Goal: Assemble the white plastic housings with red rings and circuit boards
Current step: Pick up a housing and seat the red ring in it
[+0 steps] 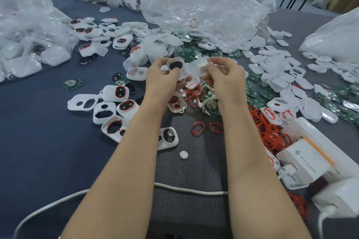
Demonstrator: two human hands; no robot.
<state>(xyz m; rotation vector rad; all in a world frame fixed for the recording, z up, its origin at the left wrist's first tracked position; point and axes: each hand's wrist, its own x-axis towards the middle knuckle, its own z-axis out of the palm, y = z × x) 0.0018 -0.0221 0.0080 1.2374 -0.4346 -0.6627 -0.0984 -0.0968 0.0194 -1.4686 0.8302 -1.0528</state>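
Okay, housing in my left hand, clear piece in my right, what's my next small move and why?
Probably bring the clear piece in your right hand across onto the white housing your left hand holds. The two are side by side, close together but not yet mated.

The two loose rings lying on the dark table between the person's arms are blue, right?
Not quite. The two loose rings lying on the dark table between the person's arms are red, not blue. The head view shows it.
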